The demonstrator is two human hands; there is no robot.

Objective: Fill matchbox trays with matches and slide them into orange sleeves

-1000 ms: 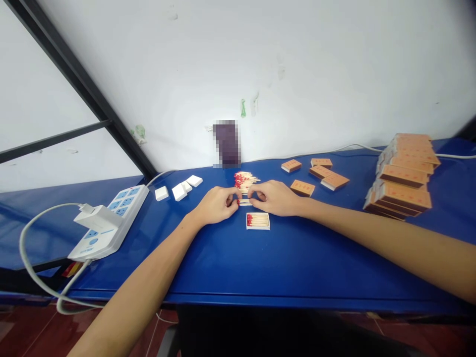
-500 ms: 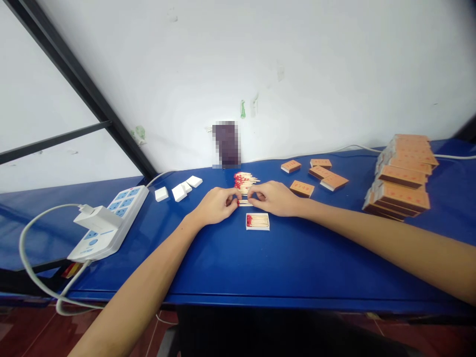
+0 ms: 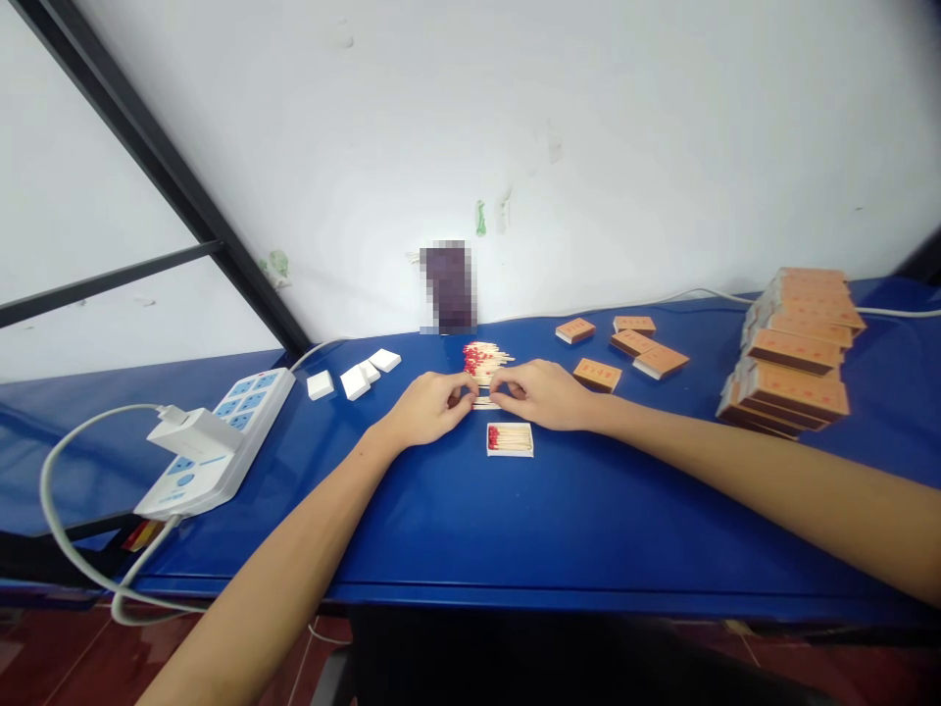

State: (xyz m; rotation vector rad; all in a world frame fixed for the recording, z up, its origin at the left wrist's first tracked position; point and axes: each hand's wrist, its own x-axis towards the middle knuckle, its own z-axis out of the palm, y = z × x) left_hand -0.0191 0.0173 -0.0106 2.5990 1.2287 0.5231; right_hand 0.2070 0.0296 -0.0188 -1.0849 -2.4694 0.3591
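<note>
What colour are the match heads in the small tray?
The match heads in the white tray are red, seen best in the head view.

The left hand (image 3: 426, 410) and right hand (image 3: 548, 394) are 2 bare hands with slender fingers (image 3: 460, 380). Behind the left ones, the uncovered left forearm (image 3: 309, 549) bears 1 small dark spot (image 3: 361, 453); behind the right ones, the uncovered right forearm (image 3: 735, 468) broadens.

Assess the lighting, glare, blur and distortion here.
All head view: the wall is brightest around a pixelated patch; soft reflections on the blue table; wide-angle stretch appears to skew the matchbox stack; left hand and right hand look free of motion blur; the matches between them are too small to count.
</note>
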